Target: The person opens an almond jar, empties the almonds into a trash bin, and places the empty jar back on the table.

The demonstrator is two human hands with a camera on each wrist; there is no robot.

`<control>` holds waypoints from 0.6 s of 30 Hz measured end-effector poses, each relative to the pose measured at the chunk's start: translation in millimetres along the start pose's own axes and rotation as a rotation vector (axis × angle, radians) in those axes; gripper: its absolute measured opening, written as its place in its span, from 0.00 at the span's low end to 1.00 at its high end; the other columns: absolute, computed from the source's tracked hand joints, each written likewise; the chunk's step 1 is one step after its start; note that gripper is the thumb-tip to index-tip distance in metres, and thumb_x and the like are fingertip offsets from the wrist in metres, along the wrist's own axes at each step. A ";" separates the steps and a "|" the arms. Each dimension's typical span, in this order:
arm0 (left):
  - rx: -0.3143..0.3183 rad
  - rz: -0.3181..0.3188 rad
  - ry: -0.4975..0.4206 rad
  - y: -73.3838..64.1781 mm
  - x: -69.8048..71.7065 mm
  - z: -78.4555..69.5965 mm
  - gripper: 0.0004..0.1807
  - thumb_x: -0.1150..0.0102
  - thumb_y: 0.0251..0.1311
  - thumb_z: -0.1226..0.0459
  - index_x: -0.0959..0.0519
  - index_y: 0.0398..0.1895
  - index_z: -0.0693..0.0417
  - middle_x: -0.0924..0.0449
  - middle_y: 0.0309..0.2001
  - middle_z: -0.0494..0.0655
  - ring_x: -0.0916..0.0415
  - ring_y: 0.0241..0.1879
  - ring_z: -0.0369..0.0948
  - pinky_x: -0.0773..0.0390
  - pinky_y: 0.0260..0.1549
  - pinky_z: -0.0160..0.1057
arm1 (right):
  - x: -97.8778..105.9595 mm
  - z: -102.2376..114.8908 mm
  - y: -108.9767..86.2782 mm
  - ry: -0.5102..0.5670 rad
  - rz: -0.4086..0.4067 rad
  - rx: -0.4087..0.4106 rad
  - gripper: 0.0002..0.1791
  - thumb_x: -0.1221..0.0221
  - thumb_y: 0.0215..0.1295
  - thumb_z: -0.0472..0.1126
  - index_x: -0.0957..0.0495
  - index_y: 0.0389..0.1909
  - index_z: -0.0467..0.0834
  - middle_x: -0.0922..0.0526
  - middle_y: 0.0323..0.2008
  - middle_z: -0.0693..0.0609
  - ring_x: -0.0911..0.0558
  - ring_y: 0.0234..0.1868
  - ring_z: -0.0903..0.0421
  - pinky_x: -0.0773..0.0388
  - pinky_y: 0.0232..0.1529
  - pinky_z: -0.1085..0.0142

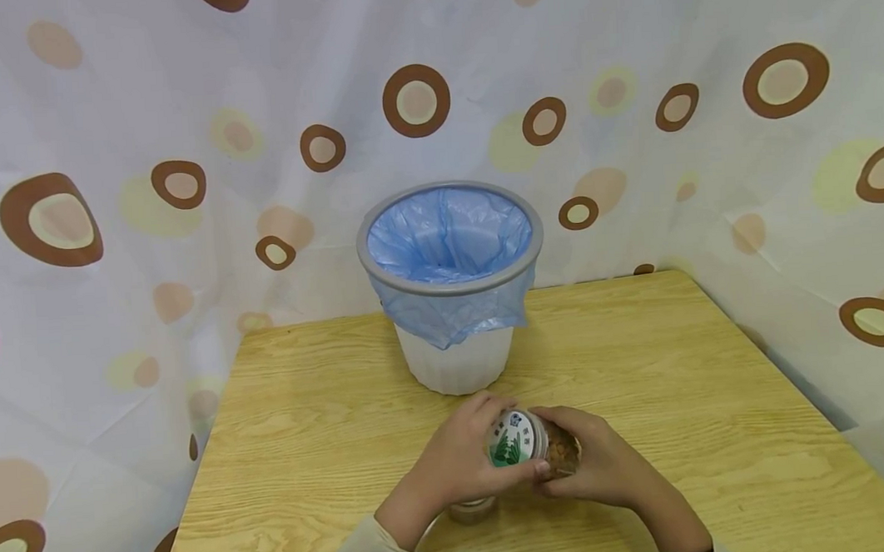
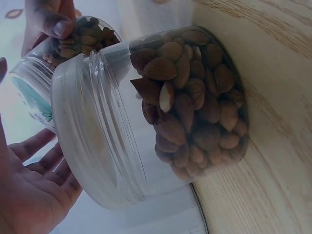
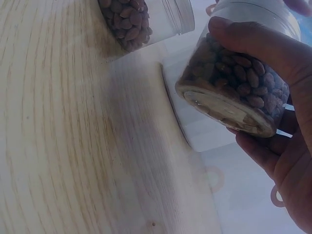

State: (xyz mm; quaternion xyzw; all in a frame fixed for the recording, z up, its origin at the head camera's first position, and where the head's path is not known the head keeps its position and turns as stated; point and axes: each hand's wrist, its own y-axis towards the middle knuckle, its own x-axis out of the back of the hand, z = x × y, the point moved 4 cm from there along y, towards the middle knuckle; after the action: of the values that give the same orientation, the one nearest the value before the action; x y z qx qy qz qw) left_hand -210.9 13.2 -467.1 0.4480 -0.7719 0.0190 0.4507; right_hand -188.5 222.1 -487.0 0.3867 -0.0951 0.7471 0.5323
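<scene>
Tilted above the table, a clear jar of almonds (image 1: pixel 562 451) lies between both hands, its round lid (image 1: pixel 512 441) with a green and white label facing left. My right hand (image 1: pixel 605 461) grips the jar's body, thumb on one side and fingers on the other. My left hand (image 1: pixel 462 454) holds the lid, fingers over its far side and thumb at its near edge. A second clear jar of almonds (image 2: pixel 190 102) stands upright on the table beneath the left hand, which mostly hides it in the head view.
Behind the hands, a white trash bin (image 1: pixel 457 363) with a grey rim stands on the wooden table (image 1: pixel 307 425). A blue plastic bag (image 1: pixel 451 309) lines it and folds over the rim. A patterned curtain (image 1: pixel 252 94) hangs behind and beside the table.
</scene>
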 end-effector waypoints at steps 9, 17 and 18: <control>-0.120 0.056 -0.027 0.1 -0.2 -4.0 0.51 0.23 0.54 0.38 0.35 0.80 0.38 0.33 0.73 0.41 0.28 0.68 0.38 0.20 0.65 0.41 | 0.1 -2.0 -1.0 -0.008 0.000 0.039 0.51 0.16 0.46 0.59 0.24 0.71 0.49 0.16 0.62 0.60 0.16 0.59 0.62 0.15 0.59 0.61; -0.161 0.110 -0.084 -0.2 -2.0 -5.1 0.49 0.23 0.54 0.52 0.35 0.81 0.37 0.33 0.73 0.42 0.29 0.68 0.38 0.22 0.66 0.41 | -0.1 -2.7 -0.8 0.017 0.008 0.033 0.52 0.15 0.44 0.58 0.26 0.73 0.54 0.17 0.62 0.62 0.16 0.60 0.62 0.15 0.60 0.61; -0.164 0.110 -0.083 0.0 -2.0 -5.2 0.48 0.24 0.54 0.53 0.34 0.80 0.39 0.32 0.72 0.42 0.28 0.67 0.37 0.21 0.65 0.40 | -0.3 -2.8 -0.9 0.019 0.007 0.033 0.52 0.15 0.44 0.58 0.26 0.72 0.54 0.17 0.62 0.63 0.16 0.60 0.62 0.15 0.60 0.61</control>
State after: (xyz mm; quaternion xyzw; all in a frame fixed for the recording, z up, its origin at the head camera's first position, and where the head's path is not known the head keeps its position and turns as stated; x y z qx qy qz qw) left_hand -206.9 16.8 -465.4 0.3669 -0.8122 -0.0382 0.4520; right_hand -188.9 223.8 -489.3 0.3881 -0.0793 0.7540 0.5240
